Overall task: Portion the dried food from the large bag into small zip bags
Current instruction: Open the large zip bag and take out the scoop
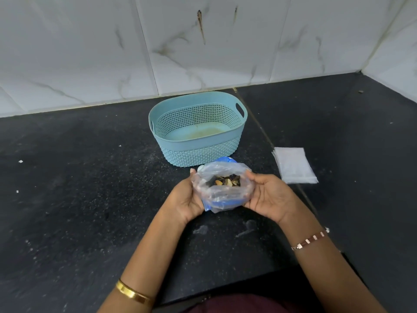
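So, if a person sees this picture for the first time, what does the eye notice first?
First, the large bag of dried food, held open at the centre between the left hand and right hand. Just behind it, the light blue basket stands on the dark counter. The stack of small zip bags lies to the right.

1 camera sits on the person's head. It looks forward and down, close over the black counter [90, 177], toward the tiled wall [203, 53].
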A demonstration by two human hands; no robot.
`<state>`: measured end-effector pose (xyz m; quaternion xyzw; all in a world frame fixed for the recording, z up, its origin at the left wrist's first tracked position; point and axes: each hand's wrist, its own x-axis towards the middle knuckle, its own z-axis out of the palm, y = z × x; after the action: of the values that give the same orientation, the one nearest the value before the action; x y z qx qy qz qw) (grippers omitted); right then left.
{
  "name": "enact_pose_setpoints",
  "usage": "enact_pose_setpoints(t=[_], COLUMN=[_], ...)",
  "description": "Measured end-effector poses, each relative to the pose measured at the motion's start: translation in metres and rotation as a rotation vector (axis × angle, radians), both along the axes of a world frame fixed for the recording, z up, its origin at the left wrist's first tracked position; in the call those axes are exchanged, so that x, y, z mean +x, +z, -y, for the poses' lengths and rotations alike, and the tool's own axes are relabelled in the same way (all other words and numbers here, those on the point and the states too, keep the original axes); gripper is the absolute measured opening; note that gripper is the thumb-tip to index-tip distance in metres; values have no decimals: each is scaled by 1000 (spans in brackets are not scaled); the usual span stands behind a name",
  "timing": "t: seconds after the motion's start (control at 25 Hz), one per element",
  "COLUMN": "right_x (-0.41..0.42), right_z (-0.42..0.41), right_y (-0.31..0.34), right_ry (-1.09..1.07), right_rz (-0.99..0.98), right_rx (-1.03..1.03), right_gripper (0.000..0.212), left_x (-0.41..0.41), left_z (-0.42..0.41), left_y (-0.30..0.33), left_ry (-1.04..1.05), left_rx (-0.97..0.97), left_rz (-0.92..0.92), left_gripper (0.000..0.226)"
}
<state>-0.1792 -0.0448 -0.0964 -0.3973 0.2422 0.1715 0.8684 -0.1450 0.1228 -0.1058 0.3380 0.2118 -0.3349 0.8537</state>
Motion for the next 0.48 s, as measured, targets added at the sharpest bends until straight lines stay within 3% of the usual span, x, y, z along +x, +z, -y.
enact_pose_setpoints(t=[0.28, 0.4, 0.48], right_x=[14, 21, 28], right_z=[11, 10, 9], right_y=[16, 19, 18], right_ry=[205, 309, 288], right_rz=[145, 208, 150], right_rx=[-849, -872, -640], right_gripper=[26, 24, 17], left_x=[-4, -6, -6], left_z=[7, 9, 9], left_y=[0, 0, 0], left_ry=[-35, -24, -25], left_rx=[206, 330, 400], left_rz=[197, 256, 258], left_gripper=[48, 44, 41])
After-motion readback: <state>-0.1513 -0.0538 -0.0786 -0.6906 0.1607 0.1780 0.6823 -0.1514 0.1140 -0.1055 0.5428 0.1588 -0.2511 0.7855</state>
